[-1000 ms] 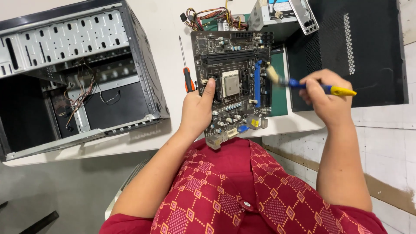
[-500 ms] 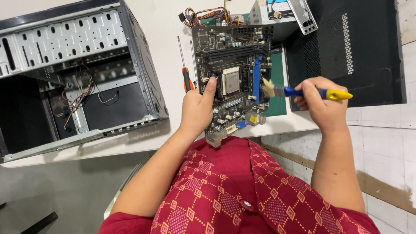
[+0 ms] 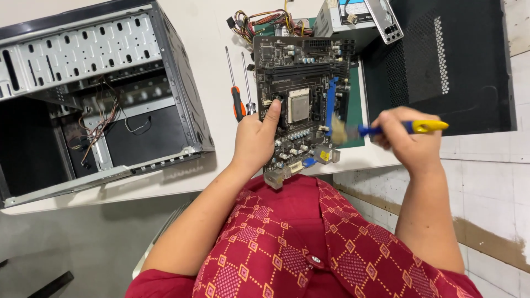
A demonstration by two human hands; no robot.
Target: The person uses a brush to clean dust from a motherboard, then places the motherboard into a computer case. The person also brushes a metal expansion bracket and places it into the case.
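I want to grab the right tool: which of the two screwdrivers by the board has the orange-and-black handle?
The left screwdriver, farther from the motherboard. The right screwdriver beside it is slimmer, and the left hand partly hides its handle.

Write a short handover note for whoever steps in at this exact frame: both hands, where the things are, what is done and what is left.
Left hand: grip on the left edge of the dark green motherboard, thumb near the silver processor socket.
Right hand: holds the blue and yellow handled brush, bristles at the board's right edge.
Nearby: orange handled screwdriver left of the board; open grey computer case on the white table.
Done: board is out of the case.
Left: brushing appears under way; how much is brushed cannot be told.
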